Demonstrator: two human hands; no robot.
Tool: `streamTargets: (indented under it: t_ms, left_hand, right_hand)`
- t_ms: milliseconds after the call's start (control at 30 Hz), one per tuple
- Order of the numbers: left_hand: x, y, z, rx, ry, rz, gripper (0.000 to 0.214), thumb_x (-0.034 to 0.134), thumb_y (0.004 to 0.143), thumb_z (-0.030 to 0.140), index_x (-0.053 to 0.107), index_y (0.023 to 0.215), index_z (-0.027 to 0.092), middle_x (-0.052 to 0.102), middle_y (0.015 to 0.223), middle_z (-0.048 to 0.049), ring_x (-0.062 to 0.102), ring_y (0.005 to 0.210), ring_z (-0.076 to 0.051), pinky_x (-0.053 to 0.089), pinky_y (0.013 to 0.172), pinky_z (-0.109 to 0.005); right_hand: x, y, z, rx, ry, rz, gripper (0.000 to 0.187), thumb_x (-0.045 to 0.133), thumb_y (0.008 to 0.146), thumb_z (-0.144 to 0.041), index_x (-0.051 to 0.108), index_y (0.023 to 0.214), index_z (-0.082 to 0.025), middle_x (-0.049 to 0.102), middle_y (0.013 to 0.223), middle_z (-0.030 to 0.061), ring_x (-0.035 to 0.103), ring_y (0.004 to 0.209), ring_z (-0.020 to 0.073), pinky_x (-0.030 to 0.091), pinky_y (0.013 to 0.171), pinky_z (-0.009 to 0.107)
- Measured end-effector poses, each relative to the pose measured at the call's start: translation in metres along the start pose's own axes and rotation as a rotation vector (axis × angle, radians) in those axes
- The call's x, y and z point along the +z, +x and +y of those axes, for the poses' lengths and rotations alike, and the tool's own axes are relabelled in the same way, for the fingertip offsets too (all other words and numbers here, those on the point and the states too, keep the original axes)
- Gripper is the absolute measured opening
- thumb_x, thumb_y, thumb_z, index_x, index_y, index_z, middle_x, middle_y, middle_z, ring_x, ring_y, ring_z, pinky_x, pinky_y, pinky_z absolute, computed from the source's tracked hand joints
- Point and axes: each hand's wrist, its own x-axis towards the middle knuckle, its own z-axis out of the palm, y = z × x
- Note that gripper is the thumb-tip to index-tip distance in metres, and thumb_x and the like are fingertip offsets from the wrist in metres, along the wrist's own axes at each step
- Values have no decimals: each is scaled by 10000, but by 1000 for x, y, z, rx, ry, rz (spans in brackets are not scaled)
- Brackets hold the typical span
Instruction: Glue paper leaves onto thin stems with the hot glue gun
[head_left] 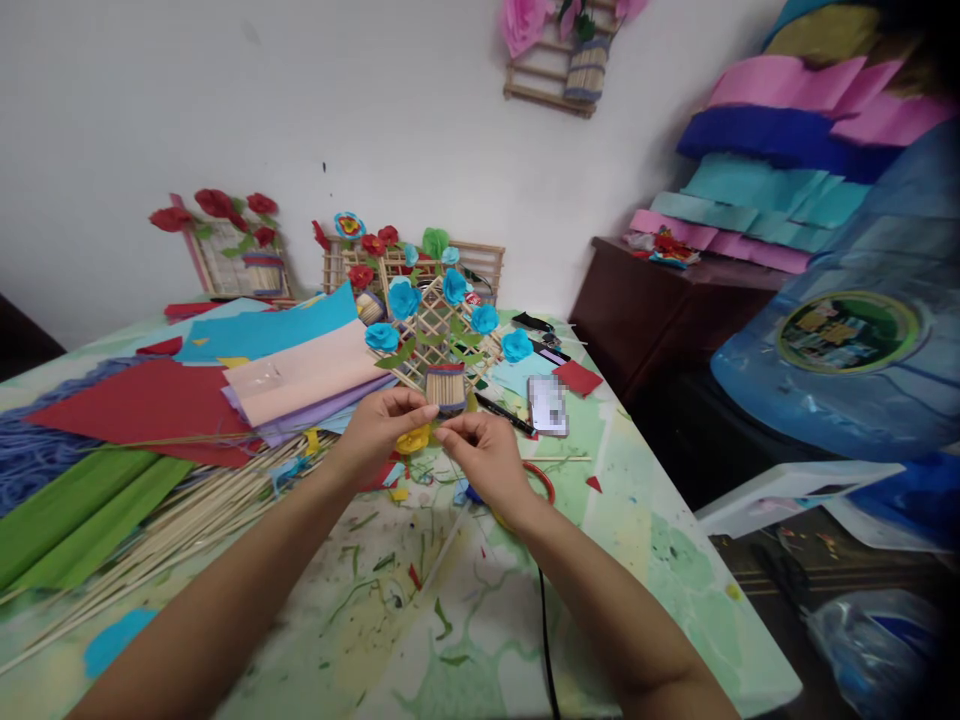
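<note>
My left hand [390, 425] is closed in a pinch, its fingertips just in front of a small basket of short sticks [446, 387] with red and blue edging. Close by, my right hand [484, 455] pinches too, and a small gap separates the two. Whatever thin thing the fingers hold is too small to make out. A yellow paper flower [414, 440] shows just under my left fingers; whether they hold it I cannot tell. Behind both hands stands a stick lattice [431, 325] with blue paper flowers [405, 298] and green leaves. Red-handled scissors [550, 482] lie partly hidden under my right hand.
Thin sticks [202, 510], green crepe paper [82, 510] and red paper [142, 410] cover the table's left side. A phone [549, 405] and a black pen [504, 412] lie beyond my right hand. A big blue water bottle [832, 330] stands right of the table.
</note>
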Motion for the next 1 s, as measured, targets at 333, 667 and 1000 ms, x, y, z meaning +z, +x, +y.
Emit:
streamTargets:
  t_ms: [333,667,1000]
  left_hand:
    - [1,-1,-1,44,52,-30,294,763,651,411,636,646,145,546,535,33,462,480,-80,335,473,-200]
    - [-19,11,4,202,14,174,284,807,611,372,739,780,155,723,816,-54,619,756,-168,450,726,-264]
    - [-22,12,6,185,-4,238,289,856,524,318,726,717,146,701,694,-21,591,639,-131,431,647,-242]
  right_hand:
    - [-1,0,-1,8,-30,17,183,578,732,-310,626,649,-154,494,520,-29,383,473,90,287,467,222]
    - [2,-1,1,46,-37,-19,182,582,724,-310,609,631,-155,475,507,-37,365,458,84,270,459,221]
    - [0,-4,3,-172,-430,24,195,534,804,-240,637,654,-170,568,566,3,457,524,119,305,528,236]
